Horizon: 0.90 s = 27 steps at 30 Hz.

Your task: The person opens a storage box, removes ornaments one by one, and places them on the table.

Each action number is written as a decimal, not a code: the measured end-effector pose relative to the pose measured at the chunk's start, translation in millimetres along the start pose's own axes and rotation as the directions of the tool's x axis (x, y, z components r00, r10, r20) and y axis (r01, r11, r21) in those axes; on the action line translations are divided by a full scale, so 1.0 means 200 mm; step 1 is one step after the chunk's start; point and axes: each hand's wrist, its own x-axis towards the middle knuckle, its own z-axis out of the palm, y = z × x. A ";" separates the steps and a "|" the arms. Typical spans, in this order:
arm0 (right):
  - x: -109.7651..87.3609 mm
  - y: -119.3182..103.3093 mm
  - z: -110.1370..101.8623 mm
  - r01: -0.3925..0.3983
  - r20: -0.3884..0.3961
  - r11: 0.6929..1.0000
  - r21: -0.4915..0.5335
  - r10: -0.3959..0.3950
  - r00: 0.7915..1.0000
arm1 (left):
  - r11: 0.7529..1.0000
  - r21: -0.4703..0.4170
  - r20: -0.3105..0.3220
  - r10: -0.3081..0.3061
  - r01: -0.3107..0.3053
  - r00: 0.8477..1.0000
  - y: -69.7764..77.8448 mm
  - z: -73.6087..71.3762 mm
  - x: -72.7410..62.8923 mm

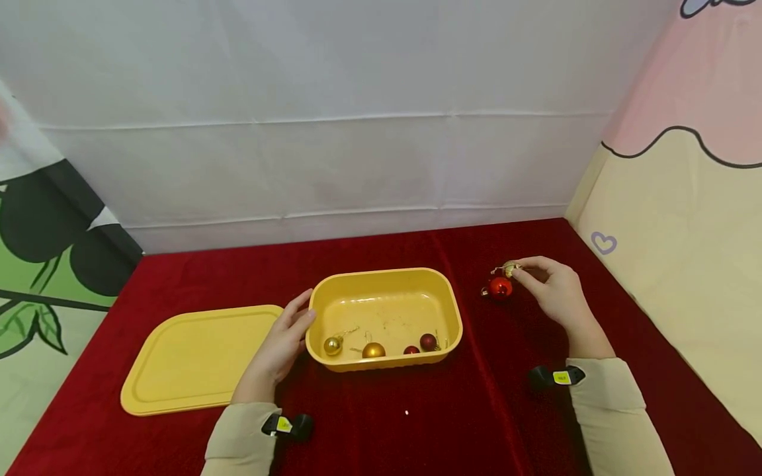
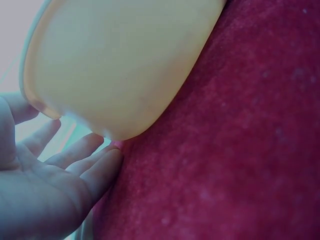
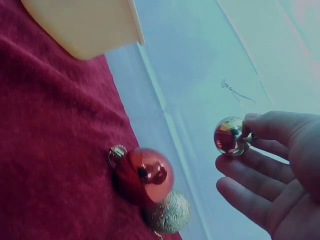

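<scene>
Gold bauble [image 3: 227, 137], glossy, part-hidden, probably round | right hand [image 1: 556, 292] pinches it | left hand [image 1: 280, 345] grips box [image 1: 381, 285]

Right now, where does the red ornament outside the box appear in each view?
Head: red ornament, right of centre.
Left wrist: not in it.
Right wrist: red ornament, below centre.
Shared landmark: yellow box, below centre in head, upper left in both wrist views.

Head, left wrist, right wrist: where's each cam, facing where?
Head: on head, faces forward and down at rectangular yellow plastic box; left hand, right hand, beige cloth sleeves show.
Left wrist: on left wrist, faces box's outside; left hand shows.
Right wrist: on right wrist, faces round shiny red ornament; right hand shows.
Head and right wrist share box and ornament.
</scene>
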 end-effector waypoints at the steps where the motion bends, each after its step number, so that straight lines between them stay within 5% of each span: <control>1: 0.00 0.01 0.00 -0.004 0.002 1.000 -0.009 0.004 1.000 | 1.000 0.000 0.000 0.001 -0.001 1.000 0.00 0.00 0.00; 16: -0.01 0.08 -0.01 -0.010 -0.007 0.994 -0.109 0.009 1.000 | 1.000 0.020 -0.015 -0.008 0.008 1.000 0.00 -0.01 -0.01; 27: 0.00 0.11 0.00 -0.095 0.058 0.984 -0.150 0.105 0.993 | 1.000 0.022 -0.009 -0.013 0.013 1.000 0.00 -0.02 -0.02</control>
